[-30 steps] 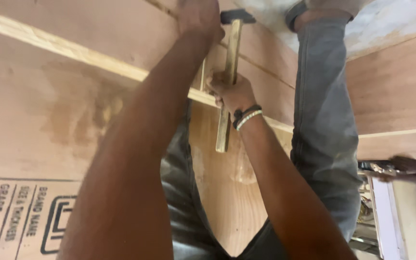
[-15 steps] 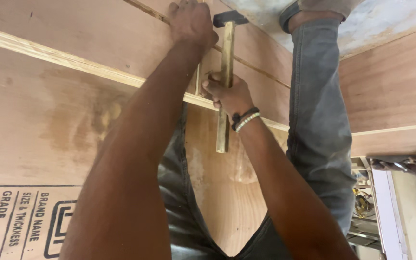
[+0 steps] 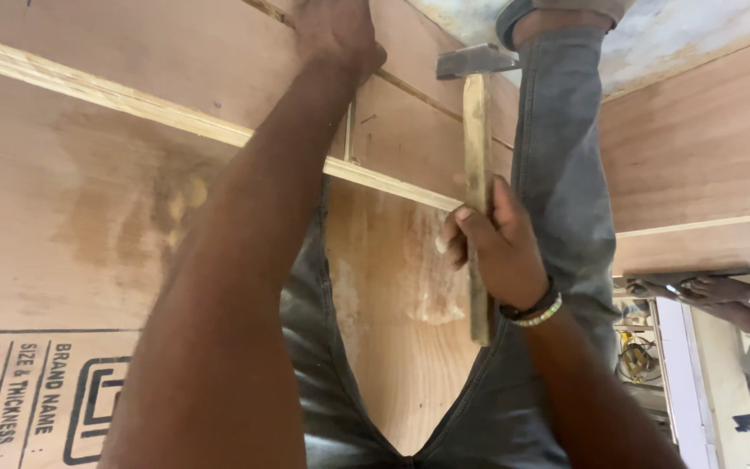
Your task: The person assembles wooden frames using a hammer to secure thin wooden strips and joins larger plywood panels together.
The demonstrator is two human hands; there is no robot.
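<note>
One hammer (image 3: 477, 174), two hands (image 3: 337, 35) (image 3: 495, 247), two wristbands (image 3: 531, 310), and several plywood sheets (image 3: 71, 217) were present.

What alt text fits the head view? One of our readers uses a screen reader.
The right hand grips a wooden-handled hammer, head raised, while the left hand presses on plywood sheets near a thin upright nail. The person wears grey jeans; another person's arm shows at the right edge.
</note>
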